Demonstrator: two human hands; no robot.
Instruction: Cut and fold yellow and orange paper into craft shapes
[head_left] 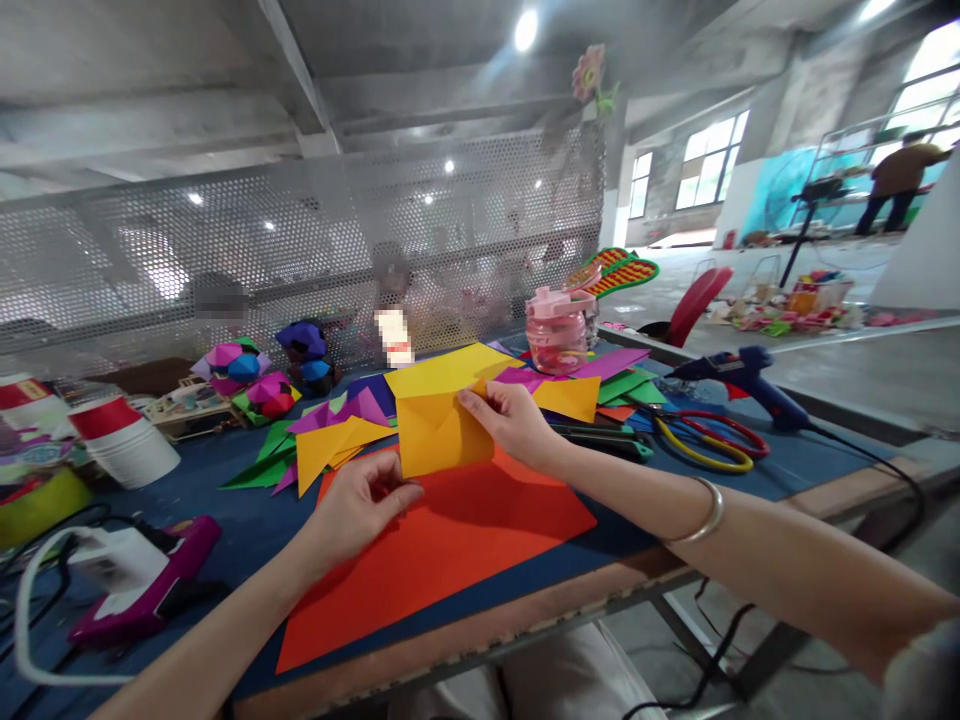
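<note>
A folded orange-yellow sheet of paper (pixel 439 440) is held up in front of me, with crease lines across it. My right hand (pixel 514 425) pinches its upper right edge between thumb and fingers. At the lower left corner, my left hand (pixel 371 495) has its fingers curled around the paper's edge, the thumb just below; the exact contact is partly hidden. Beneath both hands a large orange-red sheet (pixel 450 555) lies flat on the blue table top (pixel 225 510). Behind the held piece is a brighter yellow sheet (pixel 450 368).
Folded yellow pieces (pixel 337 440), green paper (pixel 262 460) and purple paper (pixel 611 363) lie around. At right are scissors (pixel 709 440) and a glue gun (pixel 757 385); a pink bottle (pixel 555 335) stands behind. Paper cups (pixel 124 440) and a power strip (pixel 142 590) are at left.
</note>
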